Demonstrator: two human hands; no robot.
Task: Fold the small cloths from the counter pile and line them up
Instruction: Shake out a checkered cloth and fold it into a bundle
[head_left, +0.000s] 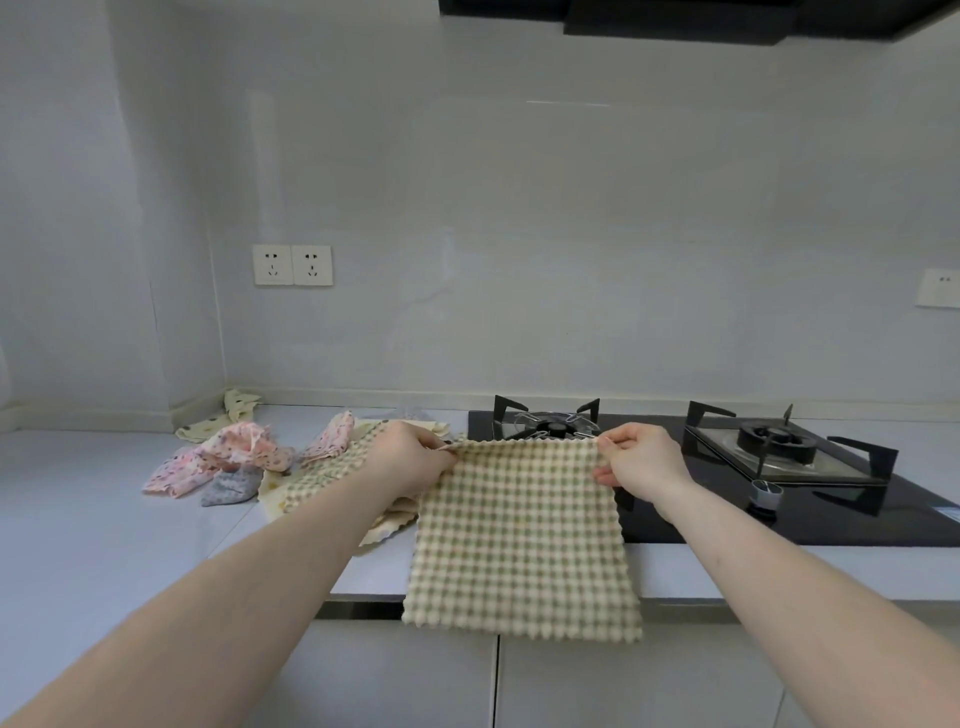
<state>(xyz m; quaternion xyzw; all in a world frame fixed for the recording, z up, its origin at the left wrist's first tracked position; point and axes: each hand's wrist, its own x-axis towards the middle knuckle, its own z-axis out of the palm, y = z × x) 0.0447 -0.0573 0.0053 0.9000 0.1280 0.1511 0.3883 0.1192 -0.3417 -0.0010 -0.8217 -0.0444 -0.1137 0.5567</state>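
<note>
The left hand (415, 457) pinches the upper left corner of a green-and-cream checked cloth (522, 535) between thumb and curled fingers; the right hand (641, 460) pinches the upper right corner the same way, with its lower fingers loosely bent under the edge; both hands hold the top hem taut and roughly level above the counter (104, 519). The cloth hangs open as a near-square, its scalloped lower edge dropping past the front lip of the counter and over the cabinet doors (395, 675); it is unfolded, with no crease visible.

Just left of the left hand lies the pile (291, 467) still to be dealt with: a second checked cloth (332, 467) partly under the left forearm, pink spotted cloths (234, 457), a small grey spotted cloth (231, 488) and cream spotted cloths (228, 415) trailing toward the wall corner; no folded cloth can be seen lined up anywhere, so the task looks to be at an early stage. To the right sits a black gas hob (727, 467) with two burners; the right hand is in front of its left burner (550, 423).

The step in hand seems to be spreading one cloth before its first fold; the next move probably calls for lowering it flat onto bare counter, or bringing the two held corners together, keeping the edges matched and the fabric off the hob.
</note>
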